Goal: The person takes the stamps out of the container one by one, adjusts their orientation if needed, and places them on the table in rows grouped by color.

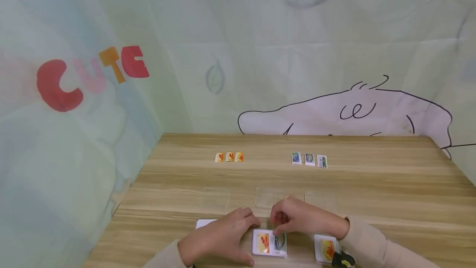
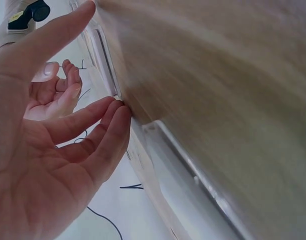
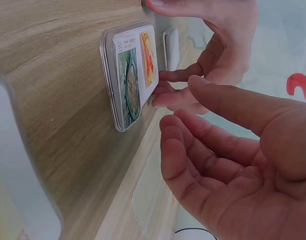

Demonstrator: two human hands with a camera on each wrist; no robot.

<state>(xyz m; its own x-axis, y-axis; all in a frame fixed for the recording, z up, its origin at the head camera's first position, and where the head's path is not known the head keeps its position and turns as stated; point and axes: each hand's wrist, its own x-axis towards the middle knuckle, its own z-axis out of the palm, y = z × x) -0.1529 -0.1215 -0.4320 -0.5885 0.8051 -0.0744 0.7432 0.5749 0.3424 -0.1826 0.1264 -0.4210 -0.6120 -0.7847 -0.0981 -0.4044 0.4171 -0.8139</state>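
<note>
In front of me lies a stack of white cards (image 1: 269, 254) with rounded corners, topped by an orange-red postage stamp (image 1: 263, 243) and a green postage stamp (image 1: 280, 244). My left hand (image 1: 228, 233) reaches around the stack's left side, thumb spread from the fingers, fingertips at the tabletop. Over the stack's right part is my right hand (image 1: 297, 216), its thumb tip overlapping the green stamp in the head view. The right wrist view shows this hand's fingers (image 3: 175, 150) loosely bent, with nothing between them and the thumb, and the green stamp (image 3: 129, 87) flat on the stack.
A white card (image 1: 203, 222) pokes out behind my left hand. Another card stack (image 1: 317, 243) with an orange stamp lies right. Three clear plastic pieces (image 1: 215, 197) lie beyond my hands. Farther back are three orange stamps (image 1: 229, 157) and three blue-green ones (image 1: 310, 159).
</note>
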